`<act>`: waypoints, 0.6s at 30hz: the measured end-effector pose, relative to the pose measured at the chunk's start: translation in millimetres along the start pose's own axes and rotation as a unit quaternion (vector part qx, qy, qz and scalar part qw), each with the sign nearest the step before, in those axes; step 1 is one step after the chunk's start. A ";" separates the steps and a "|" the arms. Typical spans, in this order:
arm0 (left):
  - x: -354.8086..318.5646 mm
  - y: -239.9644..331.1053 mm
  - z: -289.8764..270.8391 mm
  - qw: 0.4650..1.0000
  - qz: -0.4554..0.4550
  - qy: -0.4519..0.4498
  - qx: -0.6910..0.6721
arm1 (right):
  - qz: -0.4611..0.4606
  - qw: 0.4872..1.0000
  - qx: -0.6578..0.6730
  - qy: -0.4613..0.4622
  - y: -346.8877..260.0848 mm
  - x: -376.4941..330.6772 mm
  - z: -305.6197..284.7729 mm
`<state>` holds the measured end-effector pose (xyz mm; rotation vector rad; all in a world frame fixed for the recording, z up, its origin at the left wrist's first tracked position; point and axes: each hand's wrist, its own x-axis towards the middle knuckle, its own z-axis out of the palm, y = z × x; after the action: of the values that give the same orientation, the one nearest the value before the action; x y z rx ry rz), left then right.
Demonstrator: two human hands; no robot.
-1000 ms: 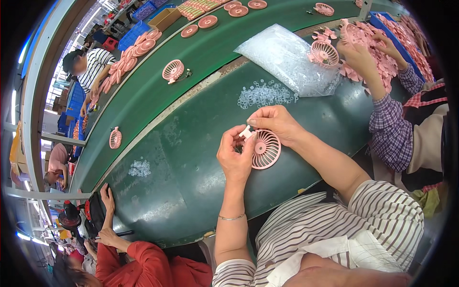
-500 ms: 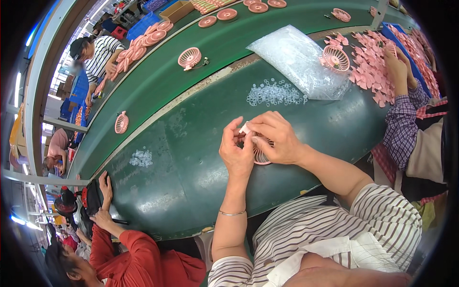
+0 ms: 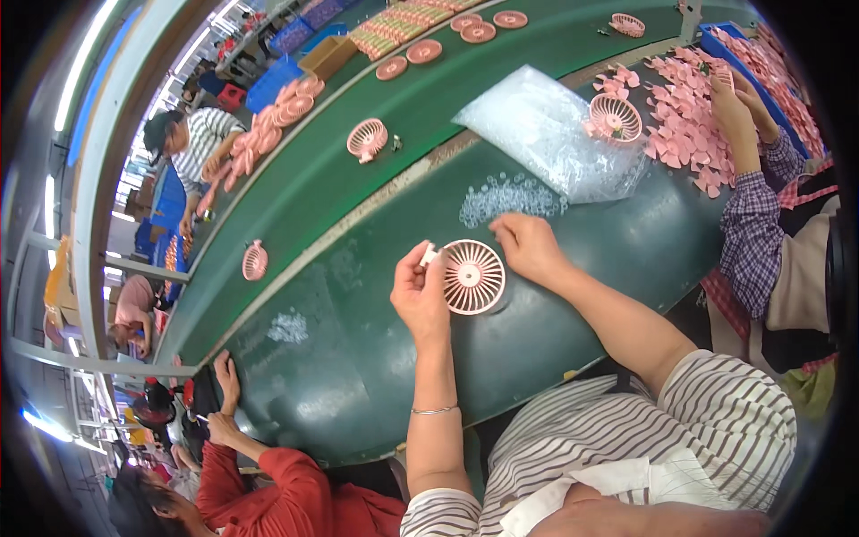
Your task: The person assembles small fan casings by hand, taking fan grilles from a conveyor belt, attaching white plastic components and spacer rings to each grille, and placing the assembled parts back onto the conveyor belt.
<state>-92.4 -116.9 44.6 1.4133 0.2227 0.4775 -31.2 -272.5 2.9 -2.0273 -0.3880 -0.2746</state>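
- Holding a pink round plastic fan housing with radial slats [image 3: 474, 279] over the middle of the dark green tabletop [image 3: 358, 385], my left fingers [image 3: 436, 285] are closed at its left edge; I cannot tell whether its near rim touches the surface.
- A small white plastic piece [image 3: 430, 255] shows at my left fingertips, beside the slatted ring.
- My right fingers [image 3: 517, 225] are curled, thumb and forefinger a little apart, at the near edge of a loose pile of small clear rings [image 3: 506, 199]; I cannot tell whether they have hold of one.
- Just beyond that pile lies a clear plastic bag packed with pale contents [image 3: 532, 121], with a second pink slatted housing [image 3: 615, 118] at its right end.
- Farther right is a heap of pink plastic fan blades [image 3: 682, 134], where a co-worker's hands [image 3: 735, 116] are.
- A smaller cluster of clear pieces [image 3: 288, 328] lies to my left.
- A green conveyor belt [image 3: 313, 188] runs along the far side.
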 end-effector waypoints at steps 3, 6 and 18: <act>38.5 23.8 32.9 0.999 -0.039 -0.008 0.031 | -0.002 0.989 -0.137 -0.058 -15.4 0.4 -12.8; 75.0 21.9 103.7 0.991 -0.025 -0.116 0.057 | -0.033 0.992 -0.113 -0.050 -30.7 -6.6 -17.6; 50.1 35.0 109.8 0.938 -0.121 -0.272 -0.176 | 0.150 0.933 0.290 0.151 10.2 16.6 -17.3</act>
<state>-7.9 -189.5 102.6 1.0968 -0.1353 -0.0879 -12.5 -289.7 8.4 -1.4040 0.0421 -0.2402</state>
